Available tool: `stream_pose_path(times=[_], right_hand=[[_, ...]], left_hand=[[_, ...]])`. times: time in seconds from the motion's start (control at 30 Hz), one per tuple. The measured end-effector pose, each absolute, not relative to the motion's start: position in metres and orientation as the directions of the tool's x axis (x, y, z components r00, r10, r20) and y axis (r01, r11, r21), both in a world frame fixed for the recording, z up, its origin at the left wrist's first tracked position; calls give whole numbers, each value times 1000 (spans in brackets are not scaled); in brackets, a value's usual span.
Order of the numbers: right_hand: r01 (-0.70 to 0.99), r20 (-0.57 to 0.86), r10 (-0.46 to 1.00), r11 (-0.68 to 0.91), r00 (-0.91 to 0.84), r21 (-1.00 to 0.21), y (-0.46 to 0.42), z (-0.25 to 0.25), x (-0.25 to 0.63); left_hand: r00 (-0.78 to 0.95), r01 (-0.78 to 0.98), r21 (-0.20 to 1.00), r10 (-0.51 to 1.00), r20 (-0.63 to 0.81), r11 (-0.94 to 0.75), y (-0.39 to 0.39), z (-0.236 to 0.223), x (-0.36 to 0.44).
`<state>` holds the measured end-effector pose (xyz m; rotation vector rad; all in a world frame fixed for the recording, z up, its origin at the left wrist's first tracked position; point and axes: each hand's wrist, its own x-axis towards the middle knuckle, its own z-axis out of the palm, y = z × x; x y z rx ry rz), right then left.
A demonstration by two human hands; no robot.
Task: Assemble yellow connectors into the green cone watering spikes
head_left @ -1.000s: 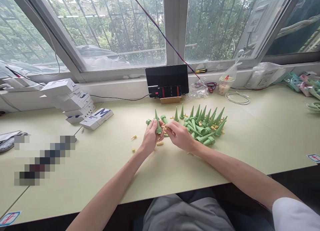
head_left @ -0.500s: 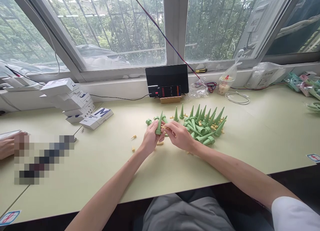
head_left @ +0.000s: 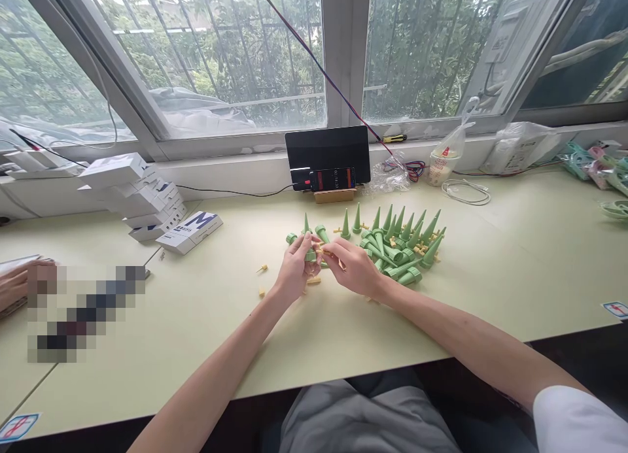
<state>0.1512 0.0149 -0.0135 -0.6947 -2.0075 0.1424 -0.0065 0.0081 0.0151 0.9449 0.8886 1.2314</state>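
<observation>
Your left hand [head_left: 296, 267], thumb uppermost, grips one green spike [head_left: 307, 224], point up; your right hand [head_left: 356, 267], fingers curled, pinches one yellow fitting [head_left: 322, 250] beside it. Two loose yellow pieces [head_left: 263, 268] lie farther left.

left grip [head_left: 296, 265] and right grip [head_left: 354, 267] curl close together.

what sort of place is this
Probably a small workshop or hand-assembly room, though that is a guess: many matching green cones and small yellow pieces sit on a long table, with white boxes stacked towards the windows.
</observation>
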Motion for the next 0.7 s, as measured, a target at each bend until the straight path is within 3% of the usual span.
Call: stream_pose_path(times=[0.7], right_hand=[[386,785,514,841,-347,-380,16,-12,151]], left_hand=[[207,-321,940,977,-54,120,4,19,-4]])
